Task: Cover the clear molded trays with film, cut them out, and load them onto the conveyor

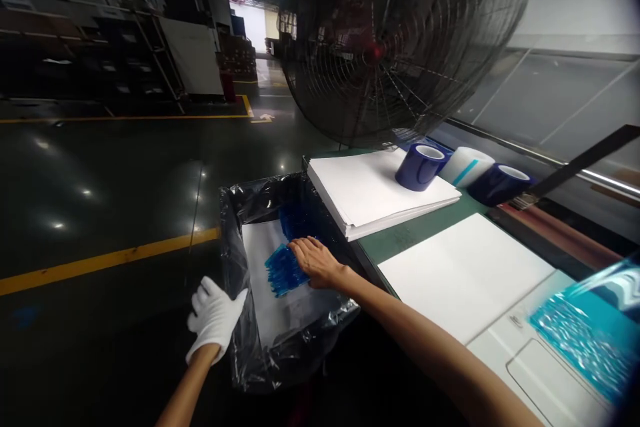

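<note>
My right hand [316,261], bare, reaches into a bin lined with a black plastic bag [233,233]. Its fingers are bent down over a wrinkled piece of blue plastic film [284,273], and the palm hides part of that film. Under the film lies a white sheet [267,320] inside the bin. Darker blue film [300,217] is bunched at the bin's far side. My left hand [215,313] wears a white knitted glove. It is beside the bin's left rim with its fingers apart and nothing in it; the thumb is close to the bag.
Right of the bin, a green table [400,240] bears a stack of white sheets [360,187] with a blue tape roll [420,167] on top. More rolls stand behind. Glossy blue film [585,340] lies at the right. A large fan [375,47] looms ahead.
</note>
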Motion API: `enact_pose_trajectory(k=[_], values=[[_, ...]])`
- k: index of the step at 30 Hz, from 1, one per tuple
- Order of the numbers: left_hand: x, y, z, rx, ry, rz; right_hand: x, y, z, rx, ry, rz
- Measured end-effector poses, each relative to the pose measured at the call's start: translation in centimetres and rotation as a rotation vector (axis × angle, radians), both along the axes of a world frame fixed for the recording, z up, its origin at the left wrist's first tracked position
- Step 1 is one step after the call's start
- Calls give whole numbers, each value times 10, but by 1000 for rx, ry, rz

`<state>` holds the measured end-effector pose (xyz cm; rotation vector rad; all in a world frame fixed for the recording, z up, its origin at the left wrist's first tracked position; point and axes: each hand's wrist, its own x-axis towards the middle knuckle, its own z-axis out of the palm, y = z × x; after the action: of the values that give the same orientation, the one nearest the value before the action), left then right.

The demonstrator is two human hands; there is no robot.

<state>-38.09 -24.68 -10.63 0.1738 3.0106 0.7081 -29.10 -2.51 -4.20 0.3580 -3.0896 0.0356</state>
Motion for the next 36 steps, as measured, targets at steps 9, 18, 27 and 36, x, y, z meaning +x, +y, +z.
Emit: enact_pose_trajectory(k=[9, 18, 27, 36], values=[[-7, 1, -41, 3, -317, 237, -35, 30, -143, 166, -252, -52], [-5, -4, -42, 14, -373, 204, -36, 58, -204, 205, -337, -81], [-6, -3, -37, 10, -453, 233, -40, 60, -220, 201, -232, -110], [-7, -2, -36, 19, -528, 263, -38, 61, -236, 205, -188, -152]])
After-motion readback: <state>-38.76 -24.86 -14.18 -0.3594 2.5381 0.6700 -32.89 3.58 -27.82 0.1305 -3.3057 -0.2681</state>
